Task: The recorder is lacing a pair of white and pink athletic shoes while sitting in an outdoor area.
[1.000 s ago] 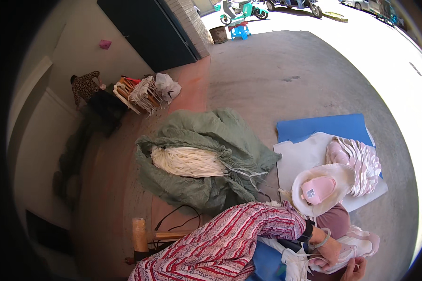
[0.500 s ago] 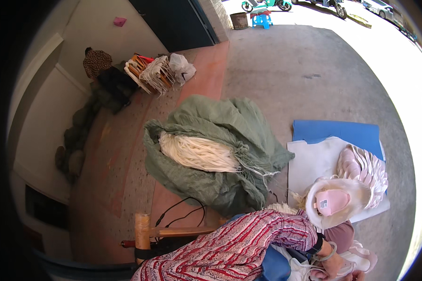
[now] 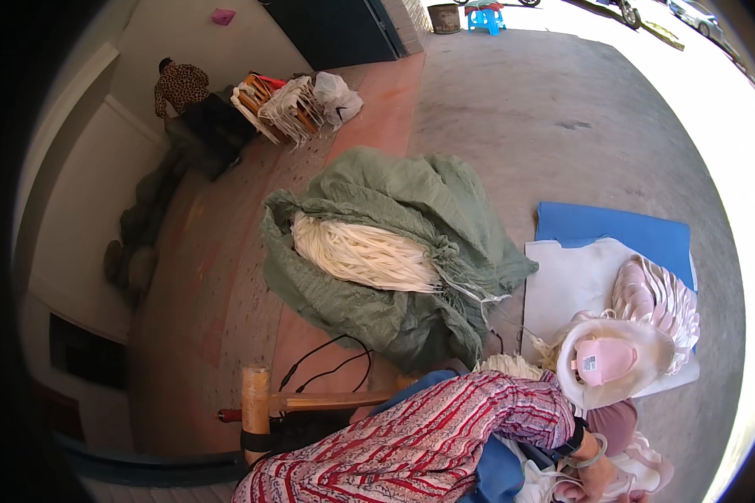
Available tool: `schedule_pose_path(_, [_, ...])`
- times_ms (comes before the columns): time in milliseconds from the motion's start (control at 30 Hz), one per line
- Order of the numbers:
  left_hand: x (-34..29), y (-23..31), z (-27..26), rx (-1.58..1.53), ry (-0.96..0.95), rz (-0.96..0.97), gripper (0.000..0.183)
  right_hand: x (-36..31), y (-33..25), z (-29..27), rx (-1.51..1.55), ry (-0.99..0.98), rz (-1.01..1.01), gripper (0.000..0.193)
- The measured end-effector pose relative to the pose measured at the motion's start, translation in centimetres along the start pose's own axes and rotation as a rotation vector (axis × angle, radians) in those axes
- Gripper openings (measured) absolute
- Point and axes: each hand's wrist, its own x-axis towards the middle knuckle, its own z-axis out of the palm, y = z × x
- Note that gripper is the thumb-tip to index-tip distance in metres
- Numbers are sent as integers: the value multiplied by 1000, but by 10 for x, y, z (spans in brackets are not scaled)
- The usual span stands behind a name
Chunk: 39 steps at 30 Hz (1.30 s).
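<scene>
My left hand (image 3: 594,476), in a red-and-white striped sleeve with a dark wristband and a pale bangle, is low on the right. Its fingers are closed at a white-and-pink shoe upper (image 3: 646,466), beside loops of white lace (image 3: 538,484). Only a sliver of my right hand (image 3: 634,496) shows at the bottom edge, with its fingertips bent against the same upper; the rest is cut off. Just above lies another upper (image 3: 617,362), spread open, with a pink tongue. A fanned stack of similar uppers (image 3: 658,306) rests behind it.
A large green sack (image 3: 411,180), open around a bundle of white laces (image 3: 365,254), sits ahead. White and blue sheets (image 3: 608,220) lie under the uppers. Wooden frame (image 3: 255,402) and black cable (image 3: 331,345) are at lower left. Another person (image 3: 183,88) bends by the far-left wall.
My view has shifted slightly, so the sack and floor sit higher and farther right. The far person's arm shows more. My hands stay at the same upper.
</scene>
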Motion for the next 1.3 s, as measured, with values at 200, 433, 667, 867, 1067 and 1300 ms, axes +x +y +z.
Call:
schedule_pose_path(200, [14,-4,15,32,-67,-20,13,-3,-10,24,-189,163,-92,15])
schedule_pose_path(433, [-6,21,19,135,-224,-23,36,16,1,12,201,-45,121,16])
schedule_pose_path(667, [5,22,17,15,-266,-99,34,-16,19,12,265,44,103,10])
schedule_pose_path(867, [-9,32,29,-8,-130,-160,37,-34,31,43,194,389,-138,16])
schedule_pose_path(1067, [-21,25,34,38,-25,-115,41,-27,33,51,103,456,-247,16])
schedule_pose_path(1300, [-21,25,32,-119,18,-171,38,-21,28,52,-256,608,-315,13])
